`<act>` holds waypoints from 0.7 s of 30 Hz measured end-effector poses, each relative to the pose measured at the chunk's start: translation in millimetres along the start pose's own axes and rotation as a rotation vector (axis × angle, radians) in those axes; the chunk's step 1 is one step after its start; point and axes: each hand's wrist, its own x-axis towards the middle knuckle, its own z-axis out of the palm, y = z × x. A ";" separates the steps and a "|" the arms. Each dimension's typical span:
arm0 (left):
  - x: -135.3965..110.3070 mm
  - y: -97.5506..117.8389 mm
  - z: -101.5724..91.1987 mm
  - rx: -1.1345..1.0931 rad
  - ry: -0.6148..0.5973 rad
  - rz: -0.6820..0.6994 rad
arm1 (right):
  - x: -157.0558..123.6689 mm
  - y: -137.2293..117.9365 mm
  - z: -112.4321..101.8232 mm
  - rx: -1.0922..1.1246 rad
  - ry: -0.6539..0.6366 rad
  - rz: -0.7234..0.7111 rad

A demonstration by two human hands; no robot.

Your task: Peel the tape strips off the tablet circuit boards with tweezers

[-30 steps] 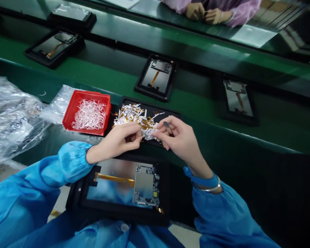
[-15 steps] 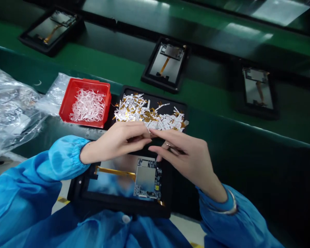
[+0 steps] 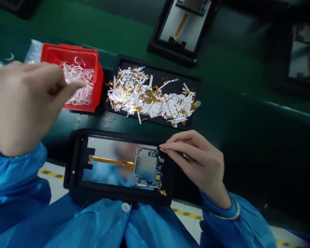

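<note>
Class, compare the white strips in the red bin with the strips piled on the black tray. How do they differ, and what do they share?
The white strips in the red bin are plain and curled; the strips on the black tray are straighter and mixed with amber-gold pieces. The bin's strips sit within raised walls, while the tray's lie spread in a wide pile. Both are thin, narrow scraps.

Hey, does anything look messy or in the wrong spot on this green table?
Yes, a little! One pale scrap pokes out past the right edge of the black tray. It sits apart from the heap of white and gold strips, so it looks like a stray.
</note>
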 end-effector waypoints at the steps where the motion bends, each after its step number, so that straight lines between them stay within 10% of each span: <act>1: -4.2 3.5 3.7 0.000 -0.005 0.088 | -1.4 1.5 2.6 -0.053 0.003 -0.047; 6: -28.1 45.4 33.7 -0.343 -0.245 0.593 | 1.6 2.5 10.9 -0.127 -0.021 -0.091; 21: -35.2 51.7 56.9 -0.501 -0.347 0.638 | 6.3 -3.0 12.5 -0.234 -0.050 -0.082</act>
